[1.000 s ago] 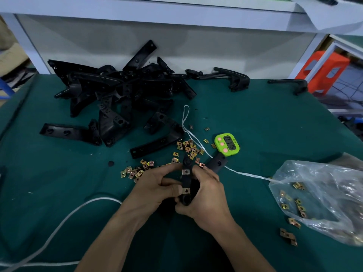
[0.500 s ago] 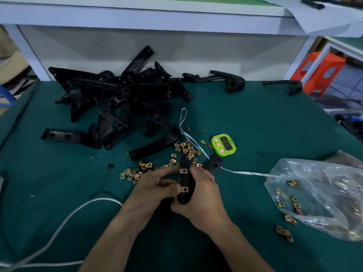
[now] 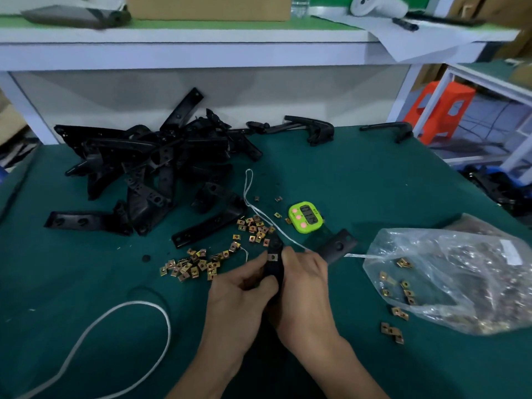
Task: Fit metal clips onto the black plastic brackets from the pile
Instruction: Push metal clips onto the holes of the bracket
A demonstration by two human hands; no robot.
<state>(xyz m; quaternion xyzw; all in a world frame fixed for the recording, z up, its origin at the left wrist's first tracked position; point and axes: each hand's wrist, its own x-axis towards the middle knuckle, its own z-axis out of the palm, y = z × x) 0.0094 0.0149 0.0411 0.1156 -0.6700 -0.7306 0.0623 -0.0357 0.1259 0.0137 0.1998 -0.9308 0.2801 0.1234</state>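
Bracket [image 3: 275,264] of matt black moulded plastic, narrow and flat with a rounded tip, is held above the middle of the desk [image 3: 374,182], toward its near edge. Its long axis is set almost straight away from the person, the rounded tip pointed to the far edge. One square, brass-coloured metal clip [image 3: 272,257] with a centre hole is seated on the upward face, just below the tip.

The bracket's lower part is wrapped by the curled fingers of the left grip [image 3: 239,289], with a fingertip laid beside the clip. The right grip [image 3: 305,286] is closed around the bracket's other side, its thumb pressed close to the clip. A flat black end [image 3: 336,246] with a hole is seen just past the right grip; whether it belongs to the held bracket cannot be told.

Loose clips [image 3: 195,263] of the same brassy sheet metal are scattered on the dark green felt just beyond the hands. A thin white string [image 3: 253,208] is laid among them, beside a lime-green timer [image 3: 304,216]. More clips are kept in a crinkled clear plastic bag [image 3: 449,277] near the right edge. Tangled black brackets [image 3: 149,168] are heaped toward the far left corner, and a thick white cord [image 3: 115,315] is looped by the near left edge.
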